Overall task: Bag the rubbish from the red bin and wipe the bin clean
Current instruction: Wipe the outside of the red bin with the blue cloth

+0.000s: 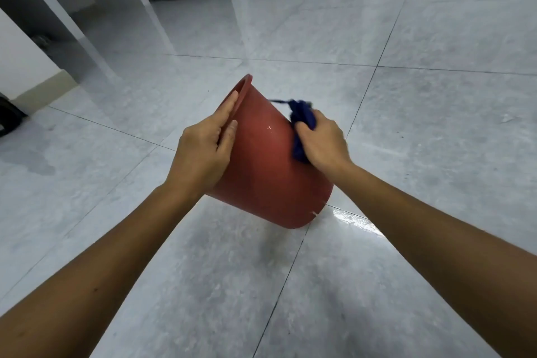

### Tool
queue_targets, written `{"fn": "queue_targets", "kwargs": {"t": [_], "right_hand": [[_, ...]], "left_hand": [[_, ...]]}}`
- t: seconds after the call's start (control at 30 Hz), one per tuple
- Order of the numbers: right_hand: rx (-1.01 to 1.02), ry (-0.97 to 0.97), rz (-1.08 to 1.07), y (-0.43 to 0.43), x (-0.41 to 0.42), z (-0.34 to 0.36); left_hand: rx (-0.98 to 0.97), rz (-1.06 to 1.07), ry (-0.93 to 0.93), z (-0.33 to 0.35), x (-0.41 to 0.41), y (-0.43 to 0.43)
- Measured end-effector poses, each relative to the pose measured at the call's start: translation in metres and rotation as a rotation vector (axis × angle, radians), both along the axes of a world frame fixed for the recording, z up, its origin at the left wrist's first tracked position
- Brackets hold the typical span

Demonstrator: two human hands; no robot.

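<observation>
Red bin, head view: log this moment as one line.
stage: wiping outside | red bin: tilted, held off floor | left hand: grips rim | right hand: presses blue cloth on wall

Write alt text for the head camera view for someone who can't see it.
A person's left hand grips the rim of a tilted red bin while the right hand presses a blue cloth against its outer wall, above a glossy grey tiled floor.

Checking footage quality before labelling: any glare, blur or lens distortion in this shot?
Head view: bright glare on the wet floor beside the red bin; the blue cloth tip is motion-blurred; wide-angle bending skews tile lines and door frames; soft shadow under the bin.
</observation>
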State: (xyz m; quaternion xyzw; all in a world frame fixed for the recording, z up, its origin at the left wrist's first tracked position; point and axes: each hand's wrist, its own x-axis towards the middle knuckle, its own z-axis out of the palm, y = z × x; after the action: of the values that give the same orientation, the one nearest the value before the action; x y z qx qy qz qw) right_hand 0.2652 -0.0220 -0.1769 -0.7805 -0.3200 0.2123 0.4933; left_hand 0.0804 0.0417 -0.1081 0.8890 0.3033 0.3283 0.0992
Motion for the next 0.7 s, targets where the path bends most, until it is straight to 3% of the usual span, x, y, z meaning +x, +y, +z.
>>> {"fn": "queue_targets", "kwargs": {"t": [0.1, 0.17, 0.23, 0.37, 0.43, 0.57, 0.7], "right_hand": [[-0.284, 0.099, -0.055, -0.019, 0.022, -0.022], [-0.355, 0.107, -0.050, -0.022, 0.024, -0.022], [-0.275, 0.029, -0.022, -0.013, 0.019, -0.008], [0.087, -0.078, 0.127, 0.012, -0.011, 0.035], [0.106, -0.165, 0.162, 0.012, -0.025, 0.033], [-0.149, -0.173, 0.028, -0.008, -0.008, -0.009], [-0.299, -0.131, -0.060, -0.013, 0.004, -0.026]], "left_hand": [[-0.050, -0.019, -0.008, -0.003, -0.002, 0.000], [-0.042, -0.036, -0.011, -0.003, 0.003, 0.001], [-0.040, -0.005, -0.019, -0.001, 0.012, 0.006], [-0.073, -0.038, -0.091, 0.007, 0.022, 0.015], [-0.034, -0.088, -0.084, 0.006, 0.014, 0.017], [0.118, -0.071, 0.059, -0.014, -0.030, 0.018], [0.120, -0.071, 0.076, -0.021, -0.037, 0.019]]}}
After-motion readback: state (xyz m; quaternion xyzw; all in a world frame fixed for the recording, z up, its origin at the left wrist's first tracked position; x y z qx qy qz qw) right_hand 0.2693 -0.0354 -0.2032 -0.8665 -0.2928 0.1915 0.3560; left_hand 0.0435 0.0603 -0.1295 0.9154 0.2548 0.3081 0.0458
